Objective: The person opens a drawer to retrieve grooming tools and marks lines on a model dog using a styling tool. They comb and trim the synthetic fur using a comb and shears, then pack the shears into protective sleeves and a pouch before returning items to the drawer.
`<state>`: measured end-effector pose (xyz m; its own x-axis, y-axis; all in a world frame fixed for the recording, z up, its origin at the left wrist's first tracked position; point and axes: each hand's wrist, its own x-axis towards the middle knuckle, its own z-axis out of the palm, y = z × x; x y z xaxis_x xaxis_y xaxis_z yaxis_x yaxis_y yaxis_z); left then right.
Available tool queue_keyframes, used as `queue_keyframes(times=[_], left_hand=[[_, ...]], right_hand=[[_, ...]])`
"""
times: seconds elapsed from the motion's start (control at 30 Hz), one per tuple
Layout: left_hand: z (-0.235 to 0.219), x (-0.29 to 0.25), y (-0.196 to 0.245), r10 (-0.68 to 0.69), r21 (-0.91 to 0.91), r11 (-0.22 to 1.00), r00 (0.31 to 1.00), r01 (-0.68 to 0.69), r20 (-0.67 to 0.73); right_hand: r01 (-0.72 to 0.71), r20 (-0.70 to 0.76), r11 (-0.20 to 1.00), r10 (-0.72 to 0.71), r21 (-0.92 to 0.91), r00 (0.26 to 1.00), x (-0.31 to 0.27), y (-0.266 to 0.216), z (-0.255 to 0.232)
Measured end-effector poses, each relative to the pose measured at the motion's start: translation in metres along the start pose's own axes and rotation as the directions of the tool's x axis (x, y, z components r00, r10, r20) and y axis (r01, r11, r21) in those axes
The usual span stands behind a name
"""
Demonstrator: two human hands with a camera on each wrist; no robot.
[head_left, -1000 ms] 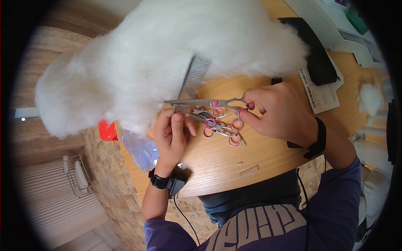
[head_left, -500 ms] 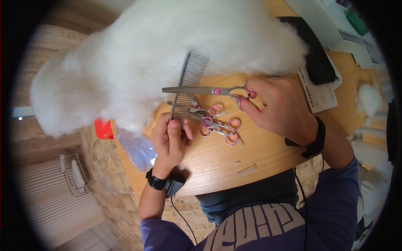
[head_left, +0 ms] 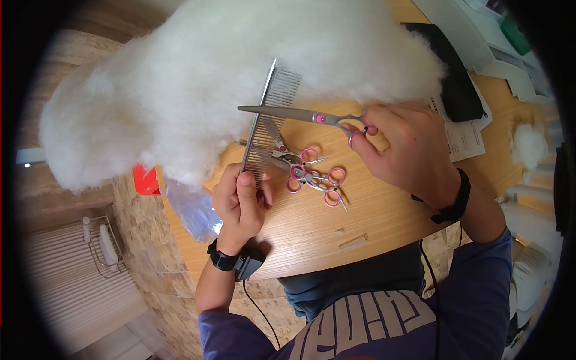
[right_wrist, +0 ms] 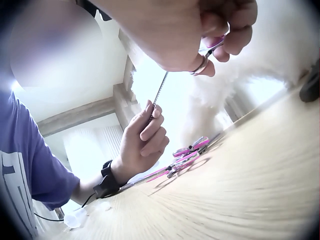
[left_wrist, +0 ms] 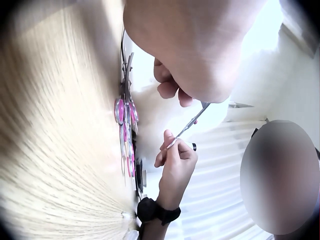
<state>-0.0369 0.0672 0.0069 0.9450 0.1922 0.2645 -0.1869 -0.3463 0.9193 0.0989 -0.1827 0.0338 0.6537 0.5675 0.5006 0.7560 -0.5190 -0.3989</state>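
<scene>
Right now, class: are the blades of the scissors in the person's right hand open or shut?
Shut: the scissors in the right hand show one narrow strip, no gap.

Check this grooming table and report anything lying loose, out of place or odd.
A loose tuft of white fluff lies alone at the table's far right edge, apart from the big white fluffy mass. Spare pink-handled scissors lie in a crossed heap on the wooden table. Nothing looks damaged.

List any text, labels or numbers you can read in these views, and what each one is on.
Big block letters on the chest of the purple shirt: cut off by the frame edge and seen upside down, not readable.
Barcode and fine print on the paper sheet by the black case: too small to read.
Scissors in the right hand, comb in the left hand: no markings visible.
</scene>
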Motion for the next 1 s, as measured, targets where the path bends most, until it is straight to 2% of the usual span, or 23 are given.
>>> queue_keyframes(times=[0.03,0.1,0.2,0.27,0.33,0.4,0.43,0.5,0.63,0.7,0.77,0.9,1.0], left_hand=[[0.0,-0.001,-0.001,0.015,0.013,1.0,1.0,-0.015,-0.005],[-0.001,-0.001,-0.003,0.029,0.024,0.999,1.0,-0.028,-0.012],[-0.004,-0.002,-0.006,0.049,-0.031,0.998,0.998,-0.05,-0.029],[-0.003,-0.002,-0.003,0.081,0.082,0.993,0.997,-0.081,0.002],[-0.001,-0.003,-0.003,0.065,0.068,0.996,0.998,-0.063,-0.023],[-0.002,-0.002,-0.001,0.095,0.116,0.989,0.995,-0.093,-0.019],[0.001,0.0,-0.002,0.099,0.09,0.991,0.994,-0.095,-0.042],[-0.005,-0.002,0.001,0.085,0.059,0.995,0.996,-0.083,-0.026],[-0.004,-0.001,0.001,0.077,0.041,0.996,0.997,-0.076,-0.024],[-0.004,-0.004,-0.002,0.048,0.011,0.999,0.997,-0.048,-0.056],[-0.006,-0.002,-0.001,0.096,0.05,0.994,0.995,-0.097,0.008],[-0.005,-0.002,-0.001,0.08,0.035,0.996,0.997,-0.08,0.009],[-0.002,0.0,0.001,0.128,0.07,0.989,0.991,-0.13,0.042]], right_hand=[[-0.001,0.001,1.0,0.001,-0.002,1.0,0.0,0.001,-0.001],[0.105,0.032,0.994,-0.105,0.002,0.994,0.001,0.002,-0.003],[0.081,0.032,0.997,-0.081,0.011,0.996,0.002,-0.003,-0.001],[0.117,0.053,0.993,-0.117,-0.012,0.992,0.003,-0.001,0.0],[0.156,0.089,0.987,-0.152,-0.038,0.984,0.002,0.003,0.001],[0.138,0.095,0.988,-0.131,-0.072,0.987,0.001,0.004,0.005],[0.158,0.115,0.983,-0.148,-0.093,0.982,0.003,0.006,0.001],[0.141,0.109,0.99,-0.141,0.004,0.984,0.003,-0.001,0.0],[0.146,0.128,0.989,-0.144,-0.008,0.981,0.005,-0.008,-0.003],[0.113,0.091,0.993,-0.109,-0.046,0.99,0.003,-0.002,0.005],[0.122,0.104,0.991,-0.115,-0.062,0.988,0.004,0.001,0.004],[0.11,0.1,0.993,-0.106,-0.037,0.989,0.007,0.0,0.0],[0.076,0.168,0.997,-0.069,-0.034,0.983,0.013,-0.01,-0.008]])
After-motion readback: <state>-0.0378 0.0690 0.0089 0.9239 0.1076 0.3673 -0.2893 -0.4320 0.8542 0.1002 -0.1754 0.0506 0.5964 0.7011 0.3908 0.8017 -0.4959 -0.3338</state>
